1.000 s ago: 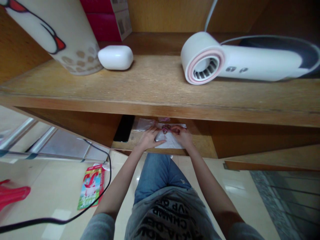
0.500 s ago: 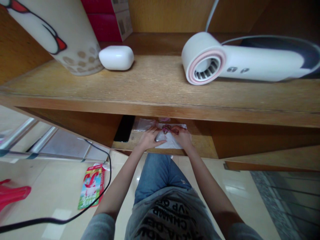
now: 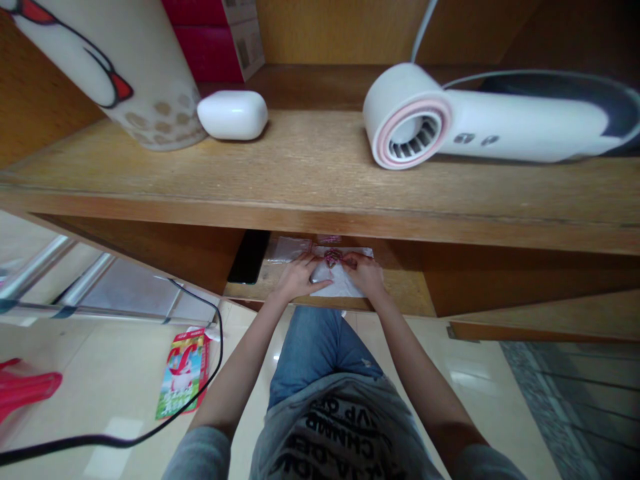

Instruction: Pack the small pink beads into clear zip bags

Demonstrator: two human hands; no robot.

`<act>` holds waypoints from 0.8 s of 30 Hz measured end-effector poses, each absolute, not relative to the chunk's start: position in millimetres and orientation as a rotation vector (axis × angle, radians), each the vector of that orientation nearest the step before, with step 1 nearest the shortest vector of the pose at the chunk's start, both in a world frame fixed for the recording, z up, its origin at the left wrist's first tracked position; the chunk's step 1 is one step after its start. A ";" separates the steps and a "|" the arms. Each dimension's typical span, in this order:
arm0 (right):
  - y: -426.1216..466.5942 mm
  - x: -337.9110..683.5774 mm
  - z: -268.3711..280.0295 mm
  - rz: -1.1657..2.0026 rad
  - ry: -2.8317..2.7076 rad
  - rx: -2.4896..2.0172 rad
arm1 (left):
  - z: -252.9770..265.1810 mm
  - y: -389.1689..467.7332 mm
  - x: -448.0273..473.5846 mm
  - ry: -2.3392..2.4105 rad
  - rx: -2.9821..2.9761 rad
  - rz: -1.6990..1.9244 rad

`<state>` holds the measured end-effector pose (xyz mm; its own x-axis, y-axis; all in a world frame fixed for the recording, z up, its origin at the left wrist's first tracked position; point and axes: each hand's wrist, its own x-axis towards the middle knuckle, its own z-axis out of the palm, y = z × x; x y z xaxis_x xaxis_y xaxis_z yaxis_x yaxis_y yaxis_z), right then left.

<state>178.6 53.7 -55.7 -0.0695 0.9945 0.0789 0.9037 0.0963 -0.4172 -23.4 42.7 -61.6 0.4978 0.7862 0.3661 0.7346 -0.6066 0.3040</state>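
A: Call the entries, biggest first.

B: From where I stand: one wooden shelf (image 3: 310, 173), upper board and lower compartment. One person (image 3: 330, 413), grey printed shirt, blue jeans, facing it.

A: Upper board?

B: One tall cup (image 3: 155, 87), brown dots near the base, at the left end. One handheld fan (image 3: 495, 123), white, pink ring, lying on its side at the right. Red boxes (image 3: 207, 50), behind the cup.

A: Floor?

B: One red-and-green packet (image 3: 183, 375), lying flat, left of the person.

A: Lower compartment?

B: One white sheet (image 3: 345, 285), flat near the front edge. Two bare hands upon it. Left hand (image 3: 299, 275): thumb and fingers spread wide, resting on the sheet's left side. Right hand (image 3: 365, 272): fingers bunched narrow at the right side; whether anything is pinched there, I cannot tell.

A: Smaller stock?

B: One black phone (image 3: 249, 258), at the left. One clear bag (image 3: 290, 249), between phone and sheet. One white case (image 3: 233, 115), up beside the cup.

A: Smallest?

B: One pinkish cluster (image 3: 332, 257), on the sheet's upper part, between both hands' fingertips; too small to identify.
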 end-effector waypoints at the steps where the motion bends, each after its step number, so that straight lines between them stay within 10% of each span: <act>1: 53.8 178.8 -55.6 0.374 -2.039 -1.862 | -61.8 42.8 -23.4 1.332 2.621 0.732; 24: 49.2 163.5 -55.1 0.754 -1.940 -1.484 | -62.5 43.5 -23.6 1.320 2.607 0.725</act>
